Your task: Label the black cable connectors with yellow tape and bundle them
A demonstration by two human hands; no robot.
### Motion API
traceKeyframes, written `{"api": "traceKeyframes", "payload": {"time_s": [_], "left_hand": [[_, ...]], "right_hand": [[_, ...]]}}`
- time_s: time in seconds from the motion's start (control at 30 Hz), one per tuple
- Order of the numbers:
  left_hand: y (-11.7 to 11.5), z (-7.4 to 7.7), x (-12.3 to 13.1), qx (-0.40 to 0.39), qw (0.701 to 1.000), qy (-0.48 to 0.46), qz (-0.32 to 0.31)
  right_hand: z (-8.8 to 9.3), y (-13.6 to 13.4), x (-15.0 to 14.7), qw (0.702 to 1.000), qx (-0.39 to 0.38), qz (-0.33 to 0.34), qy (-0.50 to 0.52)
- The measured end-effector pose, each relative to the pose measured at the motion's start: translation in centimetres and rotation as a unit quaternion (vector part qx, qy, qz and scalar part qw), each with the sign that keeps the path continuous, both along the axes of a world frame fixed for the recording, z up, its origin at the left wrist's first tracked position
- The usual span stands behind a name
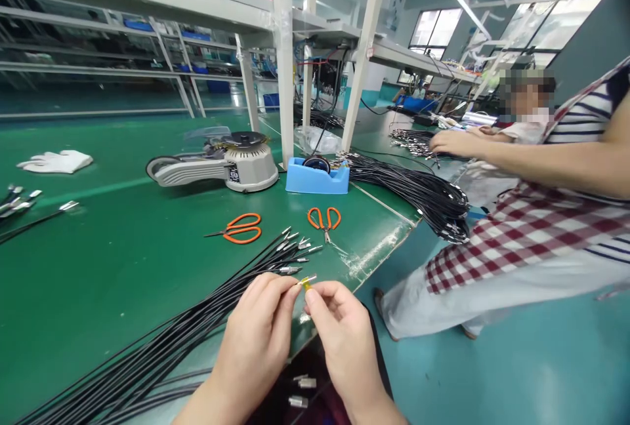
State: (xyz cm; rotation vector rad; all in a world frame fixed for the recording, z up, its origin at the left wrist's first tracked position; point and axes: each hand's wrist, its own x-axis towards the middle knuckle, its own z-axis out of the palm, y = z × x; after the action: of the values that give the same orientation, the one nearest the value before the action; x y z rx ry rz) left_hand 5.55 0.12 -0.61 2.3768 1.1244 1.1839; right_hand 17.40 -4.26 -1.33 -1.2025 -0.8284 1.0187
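Note:
My left hand (pixel 253 326) pinches a thin black cable (pixel 266 287) near its metal-tipped end, just behind a small metal connector (pixel 308 279). My right hand (pixel 344 340) meets it there, its thumb and forefinger pressed on a bit of yellow tape (pixel 307 286) around the connector. A bundle of black cables (pixel 162 340) runs under my left hand across the green workbench (pixel 98 267), its metal connectors fanned out ahead of my fingers. Several loose metal connectors (pixel 301 392) lie below my hands on a dark surface.
Two pairs of orange-handled scissors (pixel 241 228) lie just beyond my hands, by a blue tape dispenser (pixel 317 176) and a grey electric tape dispenser (pixel 231 162). White gloves (pixel 55 161) lie at left. A coiled black cable heap (pixel 423 195) sits at right, beside a seated co-worker's arm (pixel 531 162).

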Motion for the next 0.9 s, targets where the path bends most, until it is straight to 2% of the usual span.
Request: {"api": "traceKeyframes", "payload": {"time_s": [0.37,0.67,0.9], "left_hand": [[-0.2,1.4,0.3,-0.194,0.980,-0.044,0.021],[-0.2,2.0,0.3,-0.349,0.930,-0.114,0.024],[0.1,2.0,0.2,-0.423,0.885,-0.193,-0.018]], "right_hand": [[-0.4,0.3,0.3,0.996,0.013,-0.019,-0.082],[0.0,0.6,0.3,0.995,0.019,-0.021,-0.094],[0.0,0.7,0.3,0.994,0.028,-0.019,-0.105]]}}
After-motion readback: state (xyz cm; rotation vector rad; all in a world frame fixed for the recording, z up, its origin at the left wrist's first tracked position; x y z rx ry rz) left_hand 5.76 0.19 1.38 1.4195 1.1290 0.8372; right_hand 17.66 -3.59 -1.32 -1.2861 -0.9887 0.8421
